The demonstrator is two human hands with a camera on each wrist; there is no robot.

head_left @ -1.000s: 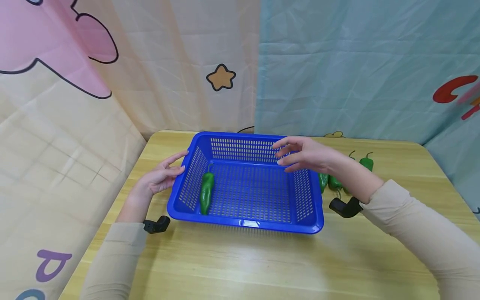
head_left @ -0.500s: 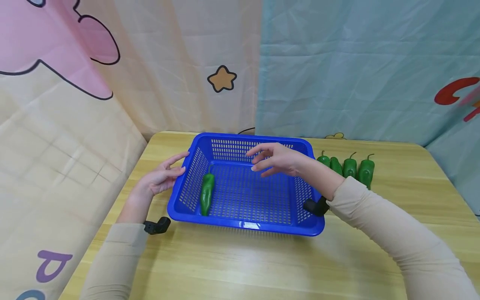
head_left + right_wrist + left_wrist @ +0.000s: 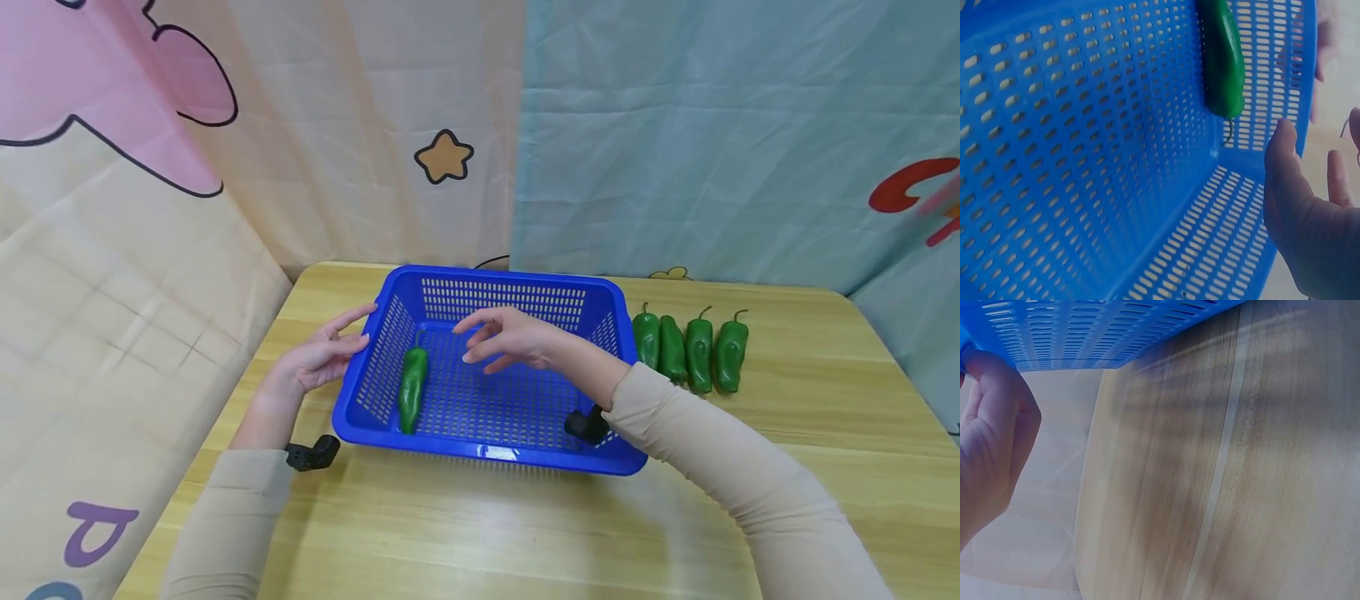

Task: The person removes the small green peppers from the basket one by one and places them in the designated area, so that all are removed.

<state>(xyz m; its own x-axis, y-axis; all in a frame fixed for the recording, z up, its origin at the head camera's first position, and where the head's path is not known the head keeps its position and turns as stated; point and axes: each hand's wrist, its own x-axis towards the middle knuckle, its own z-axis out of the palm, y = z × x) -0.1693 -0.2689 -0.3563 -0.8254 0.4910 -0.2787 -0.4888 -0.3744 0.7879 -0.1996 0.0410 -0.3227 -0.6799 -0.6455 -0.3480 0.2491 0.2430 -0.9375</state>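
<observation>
A blue plastic basket (image 3: 491,454) with slotted walls stands on the wooden table. My left hand (image 3: 322,358) holds its left rim, thumb and index fingertip at the edge; the other fingers are partly hidden. In the left wrist view the same hand (image 3: 994,419) reaches up to the basket wall. One green pepper (image 3: 412,390) lies lengthwise inside, along the left wall. Over the basket's middle hovers my right hand (image 3: 513,337), fingers loosely bent with nothing between them. From the right wrist, the pepper (image 3: 1222,62) shows beyond the thumb, apart from the hand.
Several green peppers (image 3: 699,354) lie in a row on the table (image 3: 817,400), just right of the basket. Printed curtains (image 3: 675,150) hang behind the table and along its left side. Black wrist cameras (image 3: 585,425) jut from both sleeves.
My right hand has moved left and a little nearer, from the basket's right rim to above its middle, uncovering the row of peppers. The left hand, basket and pepper inside stay put.
</observation>
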